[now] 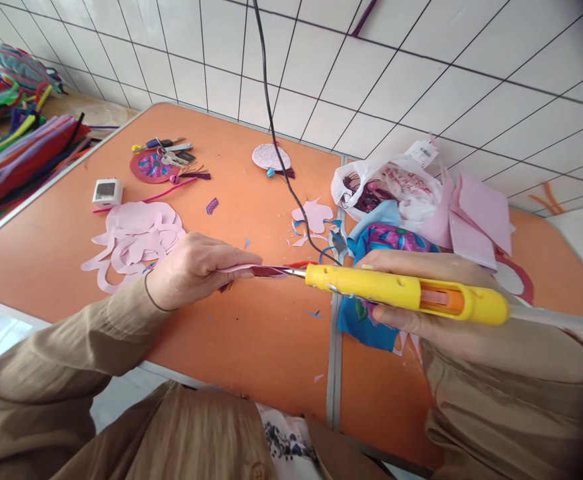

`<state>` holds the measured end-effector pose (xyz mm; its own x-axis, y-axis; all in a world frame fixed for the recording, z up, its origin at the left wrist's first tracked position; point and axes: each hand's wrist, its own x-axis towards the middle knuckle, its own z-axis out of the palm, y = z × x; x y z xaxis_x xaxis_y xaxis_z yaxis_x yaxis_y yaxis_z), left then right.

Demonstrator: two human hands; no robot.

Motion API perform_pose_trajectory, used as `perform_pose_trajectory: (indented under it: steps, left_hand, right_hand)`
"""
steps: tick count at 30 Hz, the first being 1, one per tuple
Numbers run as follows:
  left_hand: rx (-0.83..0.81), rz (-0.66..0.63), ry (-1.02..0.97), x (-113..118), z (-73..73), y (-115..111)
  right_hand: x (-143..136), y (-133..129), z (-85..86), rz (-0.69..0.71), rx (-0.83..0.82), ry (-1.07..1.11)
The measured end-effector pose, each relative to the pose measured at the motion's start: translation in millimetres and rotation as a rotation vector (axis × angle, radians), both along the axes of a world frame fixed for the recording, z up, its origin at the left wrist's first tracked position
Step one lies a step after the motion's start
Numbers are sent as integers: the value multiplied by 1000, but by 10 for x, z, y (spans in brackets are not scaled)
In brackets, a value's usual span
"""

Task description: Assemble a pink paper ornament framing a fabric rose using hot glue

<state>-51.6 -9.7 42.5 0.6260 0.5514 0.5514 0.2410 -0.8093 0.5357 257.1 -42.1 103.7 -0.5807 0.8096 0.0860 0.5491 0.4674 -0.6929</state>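
Observation:
My left hand [196, 267] pinches a thin layered craft piece [271, 271], pink with a dark red inner side, held edge-on above the table. A yellow hot glue gun [371, 287] is in my right hand [421, 327], with fingers and thumb around its body. The metal nozzle touches or nearly touches the right end of the piece; I cannot tell which. A clear glue stick [556, 319] runs out of the gun's back end. Dark tassel threads [226, 287] show under my left fingers. The trigger side of the gun is hidden.
Pink cut-outs [144, 233] lie left, near a small white device [107, 193] and keys [171, 157]. A black cord [271, 120] hangs across the middle. On the right are blue patterned cloth [376, 333], a plastic bag [396, 180] and pink sheets [481, 213]. Pipe cleaners [26, 160] lie far left.

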Motion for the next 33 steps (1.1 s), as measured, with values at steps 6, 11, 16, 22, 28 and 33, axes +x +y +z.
perform_pose_trajectory:
  steps: [6, 11, 16, 22, 28, 33]
  left_hand:
    - [-4, 0, 6, -1, -40, 4]
    - [6, -1, 21, 8, -32, 5]
    - [38, -22, 26, 4, -15, 9]
    - [49, -19, 39, -1, -19, 13]
    - [45, -3, 38, 20, -4, 4]
    - [18, 26, 40, 19, 2, -6]
  right_hand:
    - [-14, -4, -17, 52, 54, -61]
    - [-35, -42, -32, 52, 89, -52]
    - [-67, -78, -40, 33, 92, -49]
    - [-84, -89, -39, 2, 95, -56]
    - [-96, -94, -26, -4, 101, -53]
    - [-102, -121, -6, -29, 123, -92]
